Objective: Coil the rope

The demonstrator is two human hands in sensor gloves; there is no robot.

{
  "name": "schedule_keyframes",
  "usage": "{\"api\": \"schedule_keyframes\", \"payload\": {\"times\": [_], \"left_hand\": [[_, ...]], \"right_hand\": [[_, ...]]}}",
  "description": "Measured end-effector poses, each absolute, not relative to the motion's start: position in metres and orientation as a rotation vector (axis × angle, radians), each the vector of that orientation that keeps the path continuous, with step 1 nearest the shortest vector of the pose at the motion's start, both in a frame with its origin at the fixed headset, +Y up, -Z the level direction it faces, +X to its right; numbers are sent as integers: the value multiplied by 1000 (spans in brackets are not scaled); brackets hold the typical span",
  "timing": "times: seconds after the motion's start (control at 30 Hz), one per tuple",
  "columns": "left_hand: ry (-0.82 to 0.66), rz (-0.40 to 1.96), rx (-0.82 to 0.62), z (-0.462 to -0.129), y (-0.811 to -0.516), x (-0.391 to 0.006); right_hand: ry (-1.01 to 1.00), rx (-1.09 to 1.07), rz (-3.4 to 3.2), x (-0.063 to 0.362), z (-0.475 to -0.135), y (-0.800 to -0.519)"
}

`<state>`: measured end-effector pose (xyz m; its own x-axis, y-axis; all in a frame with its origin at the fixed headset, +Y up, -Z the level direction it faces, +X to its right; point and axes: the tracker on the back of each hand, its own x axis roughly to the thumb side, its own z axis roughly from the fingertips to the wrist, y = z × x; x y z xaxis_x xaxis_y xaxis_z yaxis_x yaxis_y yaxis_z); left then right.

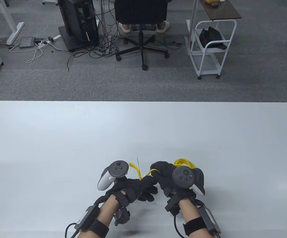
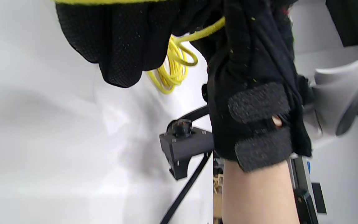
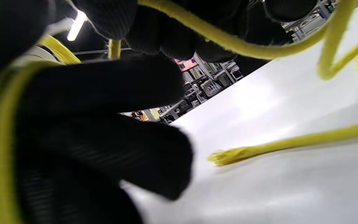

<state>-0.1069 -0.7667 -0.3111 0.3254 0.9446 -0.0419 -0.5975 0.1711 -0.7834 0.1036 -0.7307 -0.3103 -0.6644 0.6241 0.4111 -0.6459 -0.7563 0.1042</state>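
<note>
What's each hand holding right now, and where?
Right hand holds the thin yellow rope's coiled loops; left hand pinches its tail short of the frayed end.

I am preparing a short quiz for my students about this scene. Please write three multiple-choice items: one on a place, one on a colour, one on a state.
1. Where do the thin yellow rope's bundled loops sit?
A. at the black-gloved right hand
B. at the far edge of the white table
C. on the floor

2. What colour is the rope?
A. red
B. yellow
C. blue

3. What is the state of the rope's frayed end?
A. knotted
B. tucked into the coil
C. loose, sticking out past the black-gloved left hand

Answers: 1 A, the table view shows the loops at the right hand. 2 B, it is yellow in every view. 3 C, the frayed tip lies free beside the left tracker.
</note>
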Motion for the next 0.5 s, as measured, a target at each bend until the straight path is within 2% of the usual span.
{"api": "schedule_keyframes", "payload": {"times": [0.33, 0.5], "left_hand": [[-408, 1254, -475, -313, -759, -121], [-388, 1321, -439, -312, -755, -122]], "right_hand": [[-133, 728, 2336, 75, -295, -726], [-127, 743, 2332, 75, -294, -726]]}}
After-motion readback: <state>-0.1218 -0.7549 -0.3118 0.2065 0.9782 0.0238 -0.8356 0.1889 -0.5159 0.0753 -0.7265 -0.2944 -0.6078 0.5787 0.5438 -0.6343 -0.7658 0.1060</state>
